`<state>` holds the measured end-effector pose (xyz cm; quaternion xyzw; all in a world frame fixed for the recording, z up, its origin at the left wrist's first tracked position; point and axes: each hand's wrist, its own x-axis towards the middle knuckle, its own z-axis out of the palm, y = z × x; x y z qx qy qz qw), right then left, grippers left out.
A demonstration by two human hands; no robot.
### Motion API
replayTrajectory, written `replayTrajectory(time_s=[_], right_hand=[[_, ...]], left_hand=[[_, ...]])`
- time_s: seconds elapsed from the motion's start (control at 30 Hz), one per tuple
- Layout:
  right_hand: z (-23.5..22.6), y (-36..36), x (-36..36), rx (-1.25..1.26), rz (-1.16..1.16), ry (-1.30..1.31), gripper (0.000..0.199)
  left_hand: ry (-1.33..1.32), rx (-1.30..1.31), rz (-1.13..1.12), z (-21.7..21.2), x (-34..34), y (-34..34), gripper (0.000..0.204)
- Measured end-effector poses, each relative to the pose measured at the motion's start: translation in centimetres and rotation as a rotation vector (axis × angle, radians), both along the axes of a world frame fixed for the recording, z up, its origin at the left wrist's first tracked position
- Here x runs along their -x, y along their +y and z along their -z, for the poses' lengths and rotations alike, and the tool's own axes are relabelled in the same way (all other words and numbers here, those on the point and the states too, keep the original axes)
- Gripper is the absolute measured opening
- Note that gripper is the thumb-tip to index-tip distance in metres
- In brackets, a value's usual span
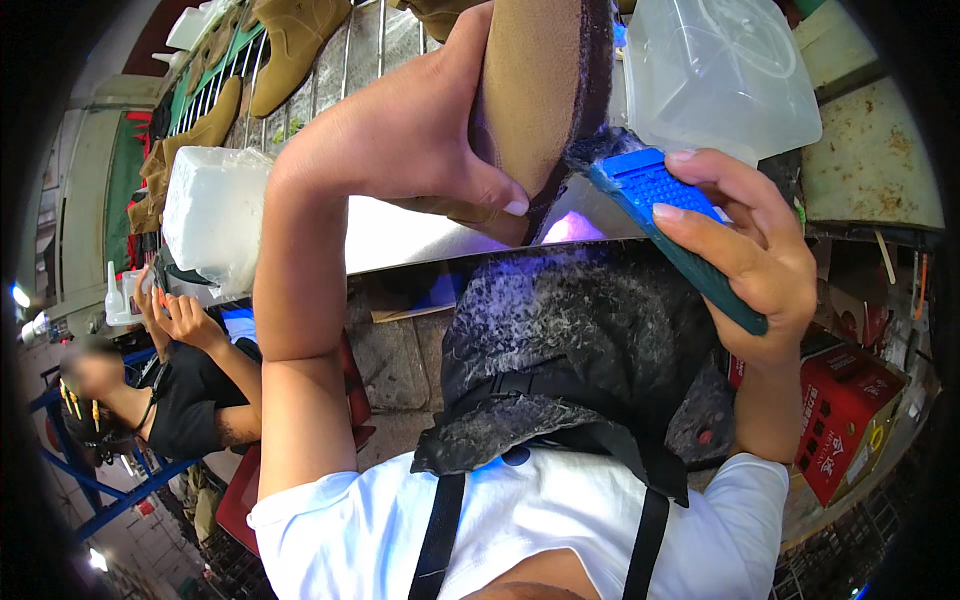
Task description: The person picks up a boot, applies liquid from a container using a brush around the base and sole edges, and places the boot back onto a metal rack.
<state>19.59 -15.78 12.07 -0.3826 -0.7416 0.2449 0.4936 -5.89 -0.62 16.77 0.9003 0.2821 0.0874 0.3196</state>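
Observation:
A tan suede boot or shoe (530, 90) with a dark sole edge is tilted up over the bench at the top middle. My left hand (430, 135) is closed around it, thumb pressed on its lower end. A blue brush-like tool (655, 190) with a bumpy face and dark teal side is gripped in my right hand (755, 250). Its dark, frayed tip lies against or very near the sole edge; contact is hard to tell. Below both hands, a black apron (590, 320) covered in pale fibres spreads across my lap.
A translucent plastic tub (720, 80) stands right of the boot. At left are a plastic-wrapped white container (215, 205) and several tan boots (295, 45) on a wire rack. A co-worker (190, 395) sits at far left. A red box (840, 420) lies low right.

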Motion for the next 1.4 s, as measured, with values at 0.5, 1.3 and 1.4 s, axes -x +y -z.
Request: replayTrajectory(time_s=[0.5, 1.3, 1.4], right_hand=[[1.1, -4.3, -3.7, 0.571, 0.247, 0.479, 0.027], [2.5, -3.1, -9.0, 0.929, 0.392, 0.708, 0.023], [1.9, -4.5, -7.1, 0.937, 0.302, 0.856, 0.022]], left_hand=[[0.046, -0.012, -0.060, 2.6, 4.8, -1.9, 0.097], [-0.610, 0.536, -0.512, 6.2, 5.9, -6.0, 0.132], [-0.733, 0.795, -0.440, 5.6, 4.9, -5.8, 0.119]])
